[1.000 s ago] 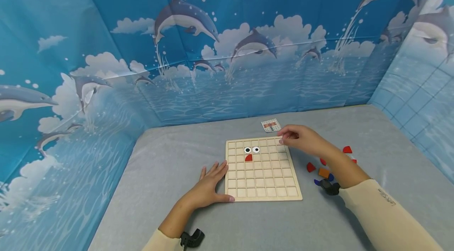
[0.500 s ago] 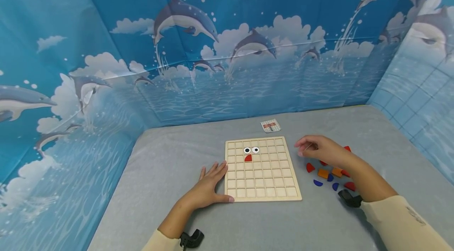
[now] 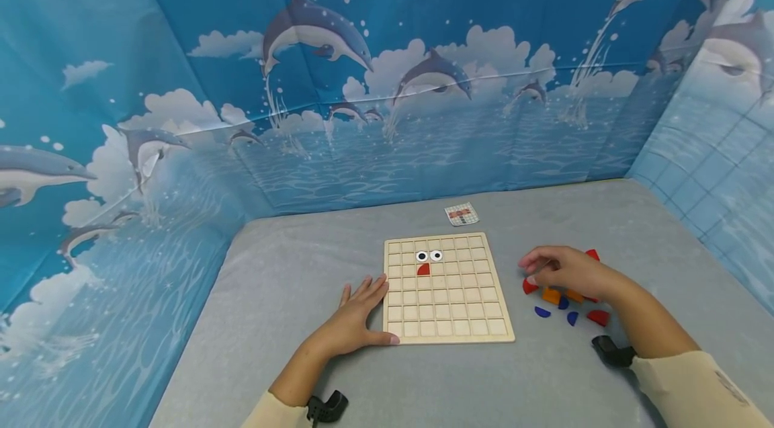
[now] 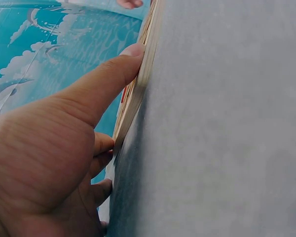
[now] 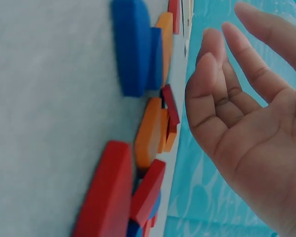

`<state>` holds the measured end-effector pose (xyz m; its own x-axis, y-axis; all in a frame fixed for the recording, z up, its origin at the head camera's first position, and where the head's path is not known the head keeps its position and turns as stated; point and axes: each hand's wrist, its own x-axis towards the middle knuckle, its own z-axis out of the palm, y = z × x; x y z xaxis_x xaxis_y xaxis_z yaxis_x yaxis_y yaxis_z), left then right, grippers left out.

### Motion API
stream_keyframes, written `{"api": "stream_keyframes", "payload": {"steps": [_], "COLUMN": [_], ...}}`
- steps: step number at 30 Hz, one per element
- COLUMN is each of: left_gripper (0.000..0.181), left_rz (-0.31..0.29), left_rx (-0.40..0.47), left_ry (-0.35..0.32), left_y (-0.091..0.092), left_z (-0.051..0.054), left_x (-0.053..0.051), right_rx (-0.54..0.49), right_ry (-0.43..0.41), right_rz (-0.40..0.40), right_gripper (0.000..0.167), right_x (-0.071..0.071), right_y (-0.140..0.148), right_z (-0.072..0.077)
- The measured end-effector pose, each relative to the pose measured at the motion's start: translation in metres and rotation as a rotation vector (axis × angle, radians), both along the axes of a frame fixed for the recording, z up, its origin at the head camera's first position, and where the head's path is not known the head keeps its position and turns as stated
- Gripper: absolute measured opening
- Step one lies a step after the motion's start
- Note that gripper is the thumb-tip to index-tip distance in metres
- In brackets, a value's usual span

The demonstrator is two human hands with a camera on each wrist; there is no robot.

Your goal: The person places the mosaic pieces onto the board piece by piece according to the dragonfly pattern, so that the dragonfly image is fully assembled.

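A square wooden grid board (image 3: 450, 312) lies on the grey cloth. Two white eye discs (image 3: 421, 257) and a red quarter-round piece (image 3: 424, 269) sit in its upper cells. My left hand (image 3: 351, 324) rests at the board's left side, its thumb touching the front edge, the other fingers spread along the left edge. Over the loose pieces to the right hovers my right hand (image 3: 568, 270), near a red wedge-shaped piece (image 3: 529, 286). In the right wrist view the fingers of that hand (image 5: 246, 118) are loosely bent, with nothing between them.
Several loose pieces lie right of the board, among them an orange block (image 3: 551, 295), a blue half-round piece (image 3: 542, 312) and a red piece (image 3: 598, 318). A small patterned card (image 3: 462, 214) lies behind the board. Dolphin-printed sheeting (image 3: 387, 166) rises behind the table.
My right hand has moved from the board's far right corner, rightward and nearer, to above the loose pieces. The left hand and the board stay in place.
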<state>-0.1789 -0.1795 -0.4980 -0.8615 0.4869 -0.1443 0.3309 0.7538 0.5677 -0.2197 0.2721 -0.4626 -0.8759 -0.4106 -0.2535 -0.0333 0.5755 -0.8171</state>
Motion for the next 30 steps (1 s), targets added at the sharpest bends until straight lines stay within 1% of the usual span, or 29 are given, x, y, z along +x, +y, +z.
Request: {"api": "stream_keyframes", "payload": {"steps": [5,10,18,25,30], "left_gripper": [0.109,0.109,0.108,0.108,0.108], "left_rz": [0.003,0.0,-0.004,-0.009,-0.011], "left_rx": [-0.005,-0.002,-0.004,0.003,0.005], "left_ry": [0.004,0.005,0.014,0.007,0.005], "left_y": [0.001,0.0,-0.001,-0.001,-0.001], "left_z": [-0.002,-0.002,-0.003,-0.001,0.0], "left_x": [0.0,0.001,0.0,0.001,0.001], "right_rx": [-0.023,0.008,0.045,0.075,0.1], "right_ry": [-0.02,-0.012,0.025,0.053,0.085], "right_rz": [-0.006,-0.021,-0.013,-0.01,0.014], "right_gripper": [0.038,0.038,0.034,0.033,0.033], "right_x": [0.001,0.0,0.001,0.003,0.005], "right_y": [0.006,0.005,0.003,0.0,-0.001], "right_z": [-0.006,-0.011,-0.014,-0.016,-0.017]}}
